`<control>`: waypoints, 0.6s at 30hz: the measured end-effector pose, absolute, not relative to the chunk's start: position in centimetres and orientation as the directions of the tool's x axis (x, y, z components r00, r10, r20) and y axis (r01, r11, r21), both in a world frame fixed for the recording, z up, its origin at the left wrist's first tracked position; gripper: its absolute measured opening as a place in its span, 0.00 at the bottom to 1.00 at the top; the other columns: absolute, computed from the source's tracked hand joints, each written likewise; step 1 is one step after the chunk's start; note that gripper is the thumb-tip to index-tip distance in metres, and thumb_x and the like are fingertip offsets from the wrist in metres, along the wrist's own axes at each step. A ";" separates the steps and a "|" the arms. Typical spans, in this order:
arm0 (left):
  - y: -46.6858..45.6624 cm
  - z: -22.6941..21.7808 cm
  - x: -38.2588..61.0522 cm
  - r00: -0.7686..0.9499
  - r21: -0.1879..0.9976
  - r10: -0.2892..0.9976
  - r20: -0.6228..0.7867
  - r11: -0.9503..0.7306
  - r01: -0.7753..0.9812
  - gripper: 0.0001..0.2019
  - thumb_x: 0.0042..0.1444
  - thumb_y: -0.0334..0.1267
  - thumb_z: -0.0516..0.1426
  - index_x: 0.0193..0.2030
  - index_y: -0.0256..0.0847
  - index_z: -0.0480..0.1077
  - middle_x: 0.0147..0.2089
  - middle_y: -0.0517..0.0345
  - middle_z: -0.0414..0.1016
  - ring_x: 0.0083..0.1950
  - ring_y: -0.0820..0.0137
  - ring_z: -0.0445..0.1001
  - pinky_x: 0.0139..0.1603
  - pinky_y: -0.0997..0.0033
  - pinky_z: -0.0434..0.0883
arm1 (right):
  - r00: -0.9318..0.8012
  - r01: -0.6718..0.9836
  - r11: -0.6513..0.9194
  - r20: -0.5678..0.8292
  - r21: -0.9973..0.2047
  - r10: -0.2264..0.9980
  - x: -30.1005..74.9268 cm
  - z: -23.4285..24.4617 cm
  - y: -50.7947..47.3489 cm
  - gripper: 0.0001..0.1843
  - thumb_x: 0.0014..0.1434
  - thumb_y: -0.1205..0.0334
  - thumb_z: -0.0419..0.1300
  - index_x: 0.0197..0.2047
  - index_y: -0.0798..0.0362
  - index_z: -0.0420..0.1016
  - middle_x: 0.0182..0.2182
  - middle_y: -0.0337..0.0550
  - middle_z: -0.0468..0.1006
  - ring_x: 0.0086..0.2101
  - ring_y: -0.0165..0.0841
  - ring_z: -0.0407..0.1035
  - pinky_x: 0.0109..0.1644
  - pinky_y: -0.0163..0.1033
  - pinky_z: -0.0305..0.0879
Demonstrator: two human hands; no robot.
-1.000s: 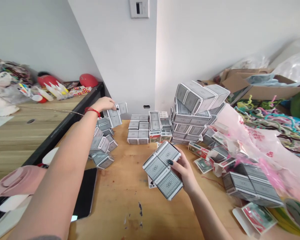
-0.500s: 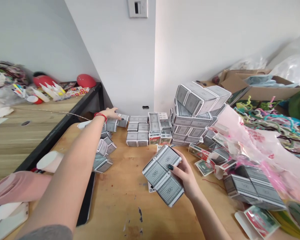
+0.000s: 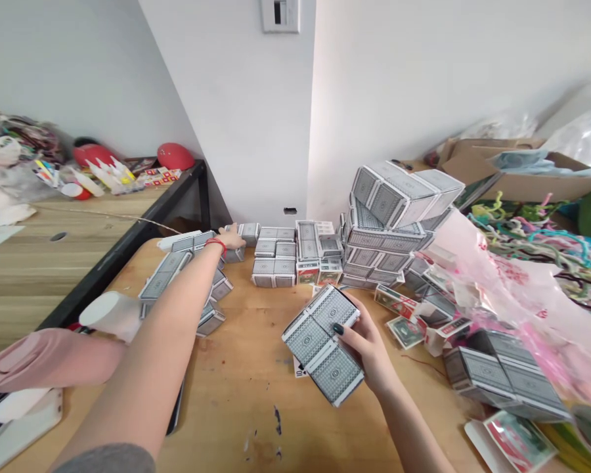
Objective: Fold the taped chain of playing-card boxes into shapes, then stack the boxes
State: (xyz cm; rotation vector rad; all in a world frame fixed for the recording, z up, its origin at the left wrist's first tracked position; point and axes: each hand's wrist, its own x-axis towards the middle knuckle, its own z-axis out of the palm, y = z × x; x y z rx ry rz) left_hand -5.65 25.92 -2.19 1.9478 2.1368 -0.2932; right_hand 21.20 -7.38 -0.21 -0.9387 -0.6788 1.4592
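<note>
Near the back left of the table, my left hand (image 3: 232, 237) is bent over a grey-patterned pack of playing cards (image 3: 235, 254), gripping it from above; its far fingers are partly hidden. Another pack (image 3: 249, 234) lies just to its right. My right hand (image 3: 369, 345) holds a block of grey packs of playing cards (image 3: 321, 341), tilted above the table, thumb on the top face. A loose playing card (image 3: 299, 369) shows partly beneath this block. Grey packs (image 3: 163, 276) are piled on the left, partly behind my left forearm.
Packs stand in neat groups (image 3: 274, 257) at the back, beside a tall stack (image 3: 387, 223). Opened card boxes (image 3: 406, 330), pink plastic (image 3: 502, 276) and another block (image 3: 505, 378) lie right. A pink bottle (image 3: 59, 358) and white cup (image 3: 111, 314) stand left.
My left hand has drawn down from spread fingers onto the pack, which sits slightly further right. More packs on the left are uncovered by the forearm. My right hand keeps its block nearly still.
</note>
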 end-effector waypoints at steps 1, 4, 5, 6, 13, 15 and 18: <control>25.5 -2.3 -5.8 -0.086 0.014 0.948 -0.307 0.095 0.995 0.48 0.43 0.49 0.59 0.70 0.37 0.44 0.67 0.30 0.51 0.62 0.42 0.61 0.55 0.51 0.63 | 0.039 -0.520 -0.122 -0.167 -0.845 0.985 21.1 -0.2 -7.4 0.29 0.51 0.61 0.66 0.54 0.43 0.62 0.46 0.40 0.76 0.42 0.34 0.71 0.46 0.38 0.65; 24.5 -2.1 -5.7 -0.078 0.037 0.951 -0.298 0.094 0.995 0.46 0.43 0.46 0.60 0.69 0.38 0.47 0.67 0.29 0.52 0.61 0.40 0.62 0.54 0.47 0.63 | 0.028 -0.538 -0.136 -0.178 -0.832 0.984 20.7 0.0 -7.2 0.29 0.51 0.61 0.67 0.54 0.43 0.62 0.45 0.40 0.76 0.41 0.33 0.71 0.46 0.38 0.65; 24.2 -1.9 -5.4 -0.074 0.049 0.956 -0.285 0.091 0.995 0.45 0.43 0.45 0.60 0.68 0.36 0.49 0.66 0.27 0.52 0.61 0.38 0.61 0.53 0.45 0.62 | 0.020 -0.542 -0.140 -0.179 -0.829 0.984 20.5 0.0 -7.2 0.29 0.50 0.61 0.67 0.55 0.44 0.62 0.45 0.40 0.76 0.41 0.33 0.71 0.46 0.38 0.66; 23.9 -1.5 -5.1 -0.066 0.063 0.961 -0.267 0.086 0.994 0.44 0.43 0.46 0.60 0.67 0.34 0.52 0.66 0.26 0.52 0.61 0.36 0.60 0.53 0.43 0.61 | 0.011 -0.543 -0.146 -0.180 -0.827 0.984 20.4 0.1 -7.2 0.30 0.50 0.60 0.67 0.55 0.44 0.62 0.45 0.40 0.77 0.41 0.34 0.71 0.46 0.39 0.66; 15.6 3.6 -2.6 0.229 0.286 0.971 -0.064 -0.202 0.937 0.22 0.60 0.44 0.48 0.59 0.40 0.64 0.61 0.43 0.66 0.61 0.53 0.64 0.61 0.53 0.58 | -0.052 -0.517 -0.205 -0.208 -0.831 0.977 19.7 0.8 -6.8 0.36 0.48 0.57 0.68 0.58 0.44 0.58 0.40 0.42 0.78 0.39 0.37 0.73 0.43 0.41 0.67; 10.8 4.6 -1.9 0.402 0.566 0.914 -0.050 -0.306 0.766 0.24 0.61 0.47 0.48 0.63 0.45 0.60 0.59 0.49 0.68 0.52 0.62 0.73 0.53 0.62 0.67 | -0.116 -0.491 -0.232 -0.201 -0.840 0.973 19.4 1.2 -6.3 0.35 0.49 0.56 0.68 0.57 0.45 0.58 0.39 0.42 0.78 0.38 0.36 0.73 0.43 0.41 0.66; 4.3 5.0 -1.2 0.662 0.912 0.732 -0.158 -0.149 0.382 0.29 0.58 0.48 0.54 0.65 0.49 0.54 0.55 0.50 0.72 0.46 0.64 0.75 0.43 0.65 0.71 | -0.241 -0.417 -0.309 -0.224 -0.854 0.944 18.9 1.8 -5.2 0.37 0.47 0.55 0.69 0.57 0.46 0.57 0.35 0.40 0.77 0.35 0.34 0.73 0.42 0.41 0.66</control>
